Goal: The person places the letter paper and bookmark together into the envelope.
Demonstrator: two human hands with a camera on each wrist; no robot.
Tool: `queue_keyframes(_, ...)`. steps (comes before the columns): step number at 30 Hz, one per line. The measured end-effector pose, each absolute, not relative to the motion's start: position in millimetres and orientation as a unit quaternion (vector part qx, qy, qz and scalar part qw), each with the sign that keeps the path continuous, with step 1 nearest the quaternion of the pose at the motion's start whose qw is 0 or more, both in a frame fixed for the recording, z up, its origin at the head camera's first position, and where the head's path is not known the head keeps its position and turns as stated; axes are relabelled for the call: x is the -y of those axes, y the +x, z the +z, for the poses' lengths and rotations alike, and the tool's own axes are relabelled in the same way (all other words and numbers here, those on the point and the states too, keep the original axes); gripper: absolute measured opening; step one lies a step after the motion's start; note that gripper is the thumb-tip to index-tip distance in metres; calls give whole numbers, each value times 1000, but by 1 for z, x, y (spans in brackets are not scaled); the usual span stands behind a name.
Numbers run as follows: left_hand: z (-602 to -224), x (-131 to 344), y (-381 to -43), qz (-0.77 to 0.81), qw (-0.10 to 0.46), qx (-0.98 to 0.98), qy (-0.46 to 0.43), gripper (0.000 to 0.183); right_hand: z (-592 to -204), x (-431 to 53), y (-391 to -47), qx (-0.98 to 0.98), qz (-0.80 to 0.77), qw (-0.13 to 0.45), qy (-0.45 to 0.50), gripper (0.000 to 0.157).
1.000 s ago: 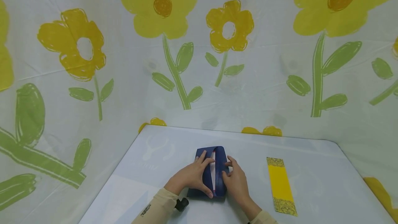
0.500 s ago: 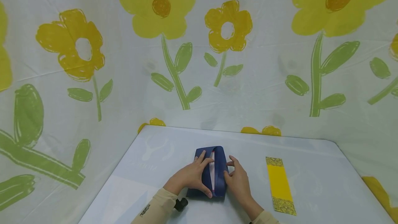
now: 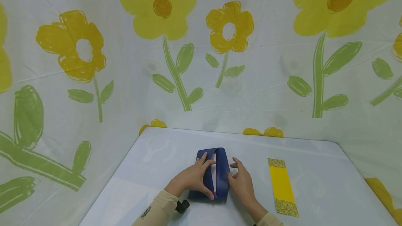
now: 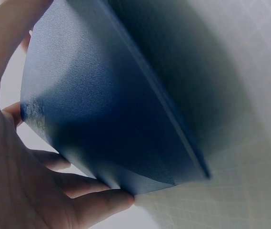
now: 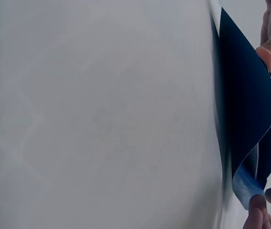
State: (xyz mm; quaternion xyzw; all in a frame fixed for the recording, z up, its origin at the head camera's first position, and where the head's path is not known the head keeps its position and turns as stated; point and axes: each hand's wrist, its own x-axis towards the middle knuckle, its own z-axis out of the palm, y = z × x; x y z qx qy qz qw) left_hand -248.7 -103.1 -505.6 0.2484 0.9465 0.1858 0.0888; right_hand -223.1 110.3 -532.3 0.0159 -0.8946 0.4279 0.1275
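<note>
A dark blue folded sheet (image 3: 223, 175) lies on the white table, its right side curled up and over. Through the long gap between its two sides a narrow white strip (image 3: 214, 175) with reddish ends shows. My left hand (image 3: 193, 177) holds the left side, thumb at the near end and bent fingers farther along it. The left wrist view has that hand's thumb and fingers around the sheet's slanted textured face (image 4: 97, 90). At the right edge, my right hand (image 3: 242, 184) touches the curl with a fingertip, its other fingers loosely bent. Its palm is hidden.
To the right a flat yellow strip (image 3: 281, 186) with speckled, patterned ends lies on the table (image 3: 320, 170). A small black device (image 3: 182, 206) sits under my left wrist. Cloth (image 3: 257, 104) printed with yellow flowers hangs around the table's back and sides.
My right hand has shifted slightly to the right along the blue sheet's edge. The left hand and the sheet stay almost as they were; the head view has drifted a little.
</note>
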Motion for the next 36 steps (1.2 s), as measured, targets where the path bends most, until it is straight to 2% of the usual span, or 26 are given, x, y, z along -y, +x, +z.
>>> queue_keyframes(36,-505,101,-249,187,97,-947,243,121,-531,-121,-221,903,408,137,8,61)
